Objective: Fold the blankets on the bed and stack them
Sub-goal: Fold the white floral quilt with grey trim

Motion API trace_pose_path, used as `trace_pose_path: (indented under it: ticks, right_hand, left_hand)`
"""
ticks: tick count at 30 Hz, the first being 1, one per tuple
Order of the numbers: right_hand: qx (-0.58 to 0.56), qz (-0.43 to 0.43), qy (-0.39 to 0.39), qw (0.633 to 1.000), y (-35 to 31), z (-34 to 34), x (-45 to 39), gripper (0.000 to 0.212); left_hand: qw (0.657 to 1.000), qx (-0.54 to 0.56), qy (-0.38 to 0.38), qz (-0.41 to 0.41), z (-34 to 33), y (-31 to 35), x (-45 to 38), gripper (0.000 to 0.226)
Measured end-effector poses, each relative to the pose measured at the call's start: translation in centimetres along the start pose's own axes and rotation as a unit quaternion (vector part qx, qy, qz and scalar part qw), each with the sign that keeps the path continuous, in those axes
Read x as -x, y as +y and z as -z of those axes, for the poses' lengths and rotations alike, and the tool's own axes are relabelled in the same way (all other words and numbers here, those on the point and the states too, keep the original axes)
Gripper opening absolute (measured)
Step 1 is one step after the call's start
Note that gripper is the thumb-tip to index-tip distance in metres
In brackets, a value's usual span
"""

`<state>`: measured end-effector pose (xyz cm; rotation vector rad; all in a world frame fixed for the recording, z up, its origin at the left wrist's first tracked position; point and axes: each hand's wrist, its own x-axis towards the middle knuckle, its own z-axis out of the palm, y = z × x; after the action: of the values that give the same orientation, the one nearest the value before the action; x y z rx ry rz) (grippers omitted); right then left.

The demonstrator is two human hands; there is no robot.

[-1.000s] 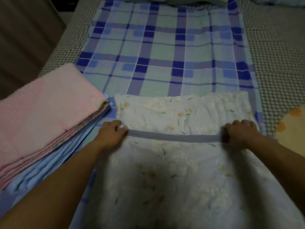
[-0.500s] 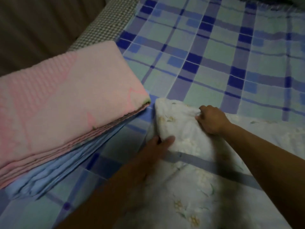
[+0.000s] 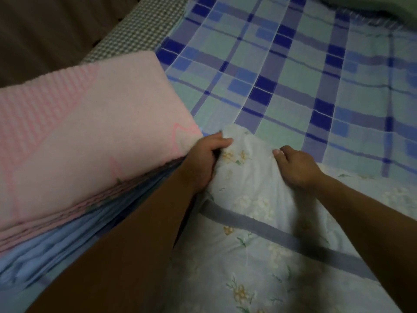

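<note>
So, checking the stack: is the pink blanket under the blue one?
No, the pink blanket lies on top of the blue one.

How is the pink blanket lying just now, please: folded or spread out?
Folded: the pink blanket lies as a thick pad with stacked layered edges, atop blue fabric.

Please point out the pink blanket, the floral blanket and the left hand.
pink blanket (image 3: 90,123), head view, flat top face.
floral blanket (image 3: 250,177), head view, raised corner between the hands.
left hand (image 3: 203,159), head view, back of hand.
</note>
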<state>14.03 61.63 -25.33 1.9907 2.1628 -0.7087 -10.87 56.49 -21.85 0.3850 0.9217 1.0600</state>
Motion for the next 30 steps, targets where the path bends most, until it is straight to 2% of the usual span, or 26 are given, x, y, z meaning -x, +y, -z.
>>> trace_pose_path:
  ticks: [1,2,3,4,6,7,8,9,10,11,12,13,14,15,17,19,22,25,27,30]
  right_hand:
    - [0.030,0.008,0.004,1.000,0.7,0.1,0.2,0.052]
    - [0.066,0.017,0.013,0.998,1.6,0.3,0.3,0.051]
    - [0.094,0.021,0.029,0.995,2.5,0.5,0.3,0.046]
    - [0.102,0.017,0.054,0.993,3.2,0.6,0.1,0.040]
    - [0.063,-0.012,0.113,0.992,3.5,0.5,-0.8,0.034]
    - [0.024,-0.025,0.140,0.990,3.2,0.1,-1.1,0.034]
    - [-0.014,-0.031,0.163,0.986,2.4,-0.3,-1.0,0.036]
    - [-0.038,-0.020,0.184,0.982,1.6,-0.8,-0.2,0.040]
    - [-0.049,0.006,0.202,0.978,0.8,-1.0,1.3,0.041]
    - [-0.049,0.050,0.215,0.974,0.3,-1.0,3.4,0.040]
    - [-0.033,0.103,0.218,0.970,0.2,-0.7,6.0,0.037]
    - [-0.003,0.158,0.210,0.965,0.9,-0.7,8.6,0.034]
    - [0.030,0.195,0.193,0.961,2.5,-1.0,11.1,0.032]
    - [0.056,0.192,0.166,0.966,4.9,-1.4,13.5,0.035]
    - [0.094,0.087,0.100,0.987,10.4,-1.8,17.6,0.049]
    - [0.117,-0.009,0.057,0.991,15.4,-1.2,21.0,0.060]
    - [0.133,-0.059,-0.015,0.989,20.4,1.4,24.5,0.056]
    - [0.158,-0.072,-0.087,0.981,22.4,3.7,27.0,0.055]
    - [0.165,-0.076,-0.075,0.981,22.9,5.5,28.3,0.040]
    - [0.173,-0.051,0.055,0.982,22.5,10.4,27.7,0.021]
  left_hand:
    - [0.999,0.000,0.041,-0.009,0.7,-0.1,-0.3,0.023]
    - [0.995,-0.047,0.084,-0.024,1.4,-0.3,-0.8,0.023]
    - [0.980,-0.146,0.127,-0.040,1.6,-0.5,-1.1,0.024]
    - [0.944,-0.275,0.173,-0.057,1.7,-1.1,-1.5,0.021]
    - [0.851,-0.471,0.213,-0.096,1.2,-2.3,-1.8,0.016]
    - [0.815,-0.533,0.210,-0.088,0.5,-2.9,-1.6,0.030]
    - [0.764,-0.599,0.220,-0.093,-0.3,-3.7,-1.0,0.048]
    - [0.677,-0.686,0.223,-0.144,-1.1,-4.5,-0.2,0.058]
    - [0.588,-0.753,0.181,-0.233,-1.9,-5.4,0.7,0.058]
    - [0.535,-0.777,0.097,-0.317,-2.6,-6.1,1.8,0.053]
    - [0.519,-0.777,-0.003,-0.356,-2.9,-7.2,2.8,0.046]
    - [0.525,-0.772,-0.085,-0.348,-2.5,-8.1,3.8,0.042]
    - [0.535,-0.772,-0.141,-0.313,-1.5,-9.0,4.7,0.042]
    - [0.531,-0.787,-0.166,-0.266,-0.3,-9.8,5.2,0.044]
    - [0.498,-0.829,-0.159,-0.197,2.0,-10.7,5.3,0.046]
    - [0.465,-0.854,-0.146,-0.182,2.5,-11.0,5.3,0.043]
    - [0.431,-0.867,-0.139,-0.210,1.1,-10.3,5.8,0.035]
    - [0.391,-0.900,-0.128,-0.146,-1.5,-8.2,7.8,0.021]
    - [0.375,-0.917,-0.085,-0.102,-3.9,-6.5,9.2,0.013]
    - [0.372,-0.910,0.006,-0.183,-7.8,-3.1,9.6,0.015]
